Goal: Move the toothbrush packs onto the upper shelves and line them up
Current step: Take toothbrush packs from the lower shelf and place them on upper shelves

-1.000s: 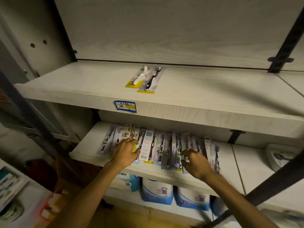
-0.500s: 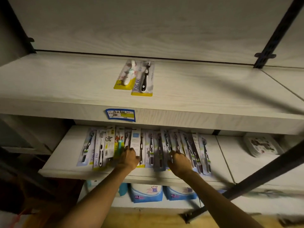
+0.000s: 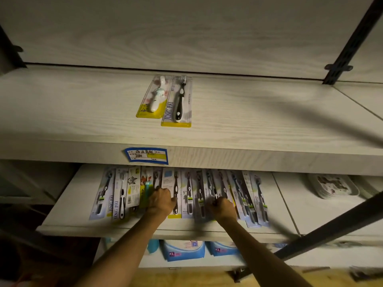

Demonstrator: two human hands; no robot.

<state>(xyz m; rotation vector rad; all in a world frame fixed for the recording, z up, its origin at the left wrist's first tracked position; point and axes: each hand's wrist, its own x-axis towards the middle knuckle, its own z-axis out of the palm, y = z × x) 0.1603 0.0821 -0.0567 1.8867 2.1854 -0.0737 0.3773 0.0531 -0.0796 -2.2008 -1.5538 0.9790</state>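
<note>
I have both hands down on the lower shelf (image 3: pixel 68 206), in the row of toothbrush packs (image 3: pixel 186 195) that lie flat and overlapping along its middle, handles toward the front edge and brush heads toward the back. My left hand (image 3: pixel 162 201) sits on the packs left of the row's centre with its fingers curled down; it seems to pinch the edge of a pack, though I cannot tell for certain. My right hand (image 3: pixel 222 207) is bunched on the dark-brush packs just right of centre, fingers curled round one or more of them. The target, the upper shelf (image 3: pixel 83 112), lies directly above and farther back from both hands, and two packs (image 3: pixel 165 100) already rest side by side near its middle, long axes running front to back. The left hand is slightly nearer them. I judge the next lift must clear that shelf's front lip, then set the packs parallel, beside the pair.
</note>
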